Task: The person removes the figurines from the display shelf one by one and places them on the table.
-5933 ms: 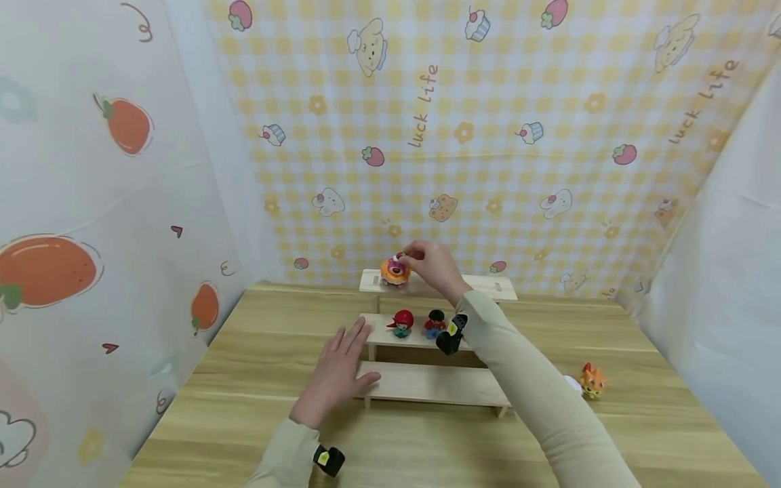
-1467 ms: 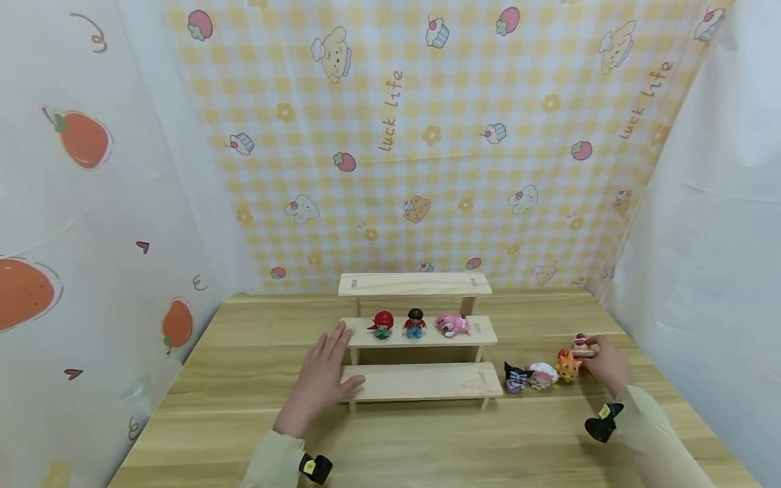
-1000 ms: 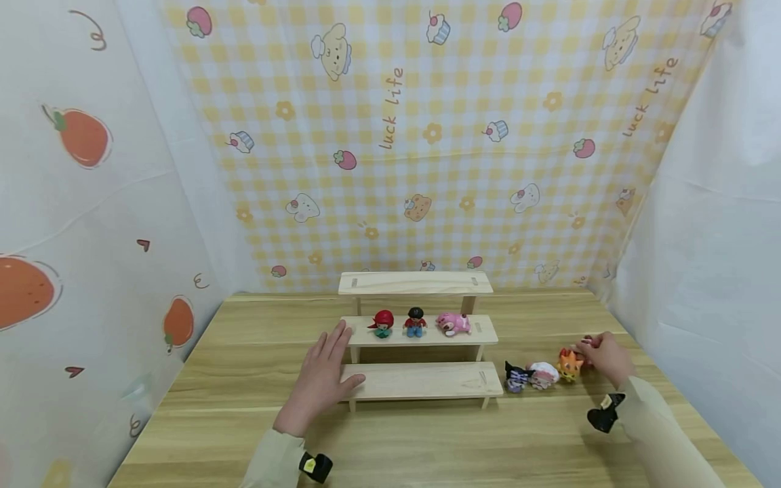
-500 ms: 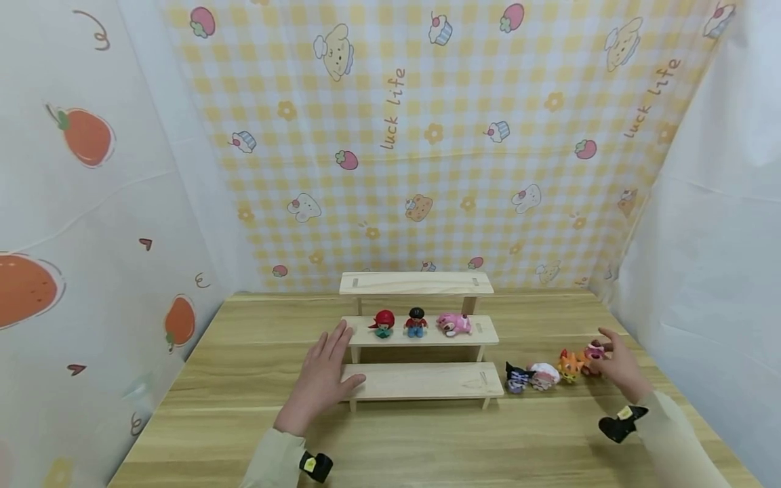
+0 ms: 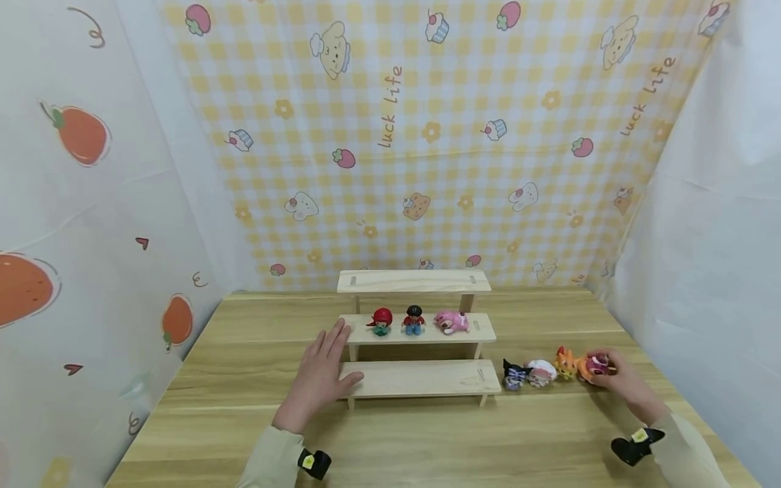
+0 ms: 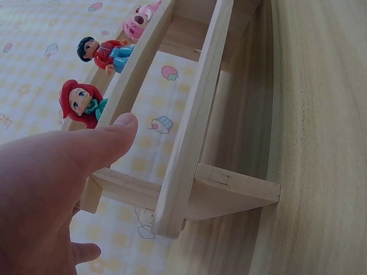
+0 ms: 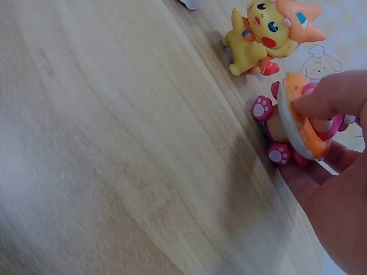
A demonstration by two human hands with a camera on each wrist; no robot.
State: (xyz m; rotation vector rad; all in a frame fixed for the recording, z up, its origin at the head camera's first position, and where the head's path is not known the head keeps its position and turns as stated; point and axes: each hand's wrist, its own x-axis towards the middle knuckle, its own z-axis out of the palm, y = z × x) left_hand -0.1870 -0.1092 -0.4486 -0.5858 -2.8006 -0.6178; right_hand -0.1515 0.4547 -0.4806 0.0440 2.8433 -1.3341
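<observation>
1. At the right side of the table (image 5: 427, 447), I am watching the right hand (image 5: 628, 386) pinching a toy bear (image 5: 598, 366) by its orange ring (image 7: 311, 142), just beside a yellow toy (image 7: 249, 48). Whether its feet are touching down, I cannot tell.
2. I am judging the bear light, stiff, a little slippery and hardly fragile (its smooth look is my only clue), and I am favouring the ring for the hold.
3. At the left end of the wooden stand (image 5: 421, 379), the left hand (image 5: 314, 383) is lying with fingers extended, gripping nothing, well apart from the right.
4. I am counting seven toys: on the middle shelf (image 5: 485, 331), one red-haired doll (image 5: 382, 320), one dark-haired doll (image 5: 413, 321), one pink bear (image 5: 453, 322); to the right, one black-and-purple toy (image 5: 515, 376), one white-topped toy (image 5: 542, 373), the yellow one and the held one.
</observation>
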